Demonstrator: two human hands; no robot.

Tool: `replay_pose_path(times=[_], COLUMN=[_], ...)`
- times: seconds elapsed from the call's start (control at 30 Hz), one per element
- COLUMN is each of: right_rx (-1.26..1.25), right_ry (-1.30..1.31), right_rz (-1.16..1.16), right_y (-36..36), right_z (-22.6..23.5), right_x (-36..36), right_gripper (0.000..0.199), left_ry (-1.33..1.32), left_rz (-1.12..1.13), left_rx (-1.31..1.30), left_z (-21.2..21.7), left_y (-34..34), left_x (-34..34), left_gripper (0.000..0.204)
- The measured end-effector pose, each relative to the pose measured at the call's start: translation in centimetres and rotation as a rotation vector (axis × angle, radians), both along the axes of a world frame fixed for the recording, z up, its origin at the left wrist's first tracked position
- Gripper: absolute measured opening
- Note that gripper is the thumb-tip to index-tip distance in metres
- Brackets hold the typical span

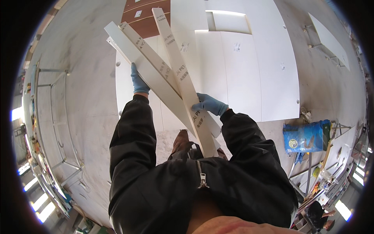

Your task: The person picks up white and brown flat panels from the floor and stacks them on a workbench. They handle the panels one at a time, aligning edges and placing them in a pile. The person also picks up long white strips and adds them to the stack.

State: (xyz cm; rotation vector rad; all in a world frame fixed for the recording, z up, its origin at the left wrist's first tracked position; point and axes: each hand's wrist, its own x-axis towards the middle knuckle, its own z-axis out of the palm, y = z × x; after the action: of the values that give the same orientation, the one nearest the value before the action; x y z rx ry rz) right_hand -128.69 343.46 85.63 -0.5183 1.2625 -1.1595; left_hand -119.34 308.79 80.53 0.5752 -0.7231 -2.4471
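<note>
I'm looking down over a black jacket [167, 183] with a metal zip, both sleeves reaching forward. My left hand [138, 82], in a thin blue glove, is wrapped around the edge of a bundle of long white strips [171, 78]; its fingers are curled shut on the lowest strip, the thumb side hidden behind it. My right hand [210, 104], gloved the same, grips the strips lower down, fingers folded over the flat face of the one that runs toward my chest. Both hands are closed on the bundle.

The strips are flat, narrow and straight-edged, smooth matte white with dark printed lettering along their faces. They fan apart at the far ends, crossing each other between my hands, and the near ends come together just in front of the zip. They are held in the air, above the floor.

Below them lie several large white panels [241, 70], flat, smooth, square-cornered, laid side by side with thin seams between them, some carrying small stickers. A brown wood-grain board [145, 17] shows at their far edge. The floor [82, 97] is rough grey concrete. To the right sits a crumpled blue bag [307, 136], and to the left thin metal frames [54, 113] lie on the concrete.
</note>
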Motion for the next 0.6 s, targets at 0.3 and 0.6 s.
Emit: replay_pose_path(times=[0.3, 0.6], right_rx=[0.223, 0.462], right_ry=[0.115, 0.621], right_rz=[-0.362, -0.418], right_y=[-4.9, -6.7], right_z=[-3.8, -4.3], right_x=[-1.2, 1.3], right_gripper=[0.057, 0.042], left_ry=[-0.33, -1.477], left_rz=[-0.185, -0.186], left_rx=[-0.044, -1.257], left_z=[-4.3, -0.5], left_y=[-6.0, -5.7], left_x=[-4.2, -6.3], left_gripper=[0.057, 0.069])
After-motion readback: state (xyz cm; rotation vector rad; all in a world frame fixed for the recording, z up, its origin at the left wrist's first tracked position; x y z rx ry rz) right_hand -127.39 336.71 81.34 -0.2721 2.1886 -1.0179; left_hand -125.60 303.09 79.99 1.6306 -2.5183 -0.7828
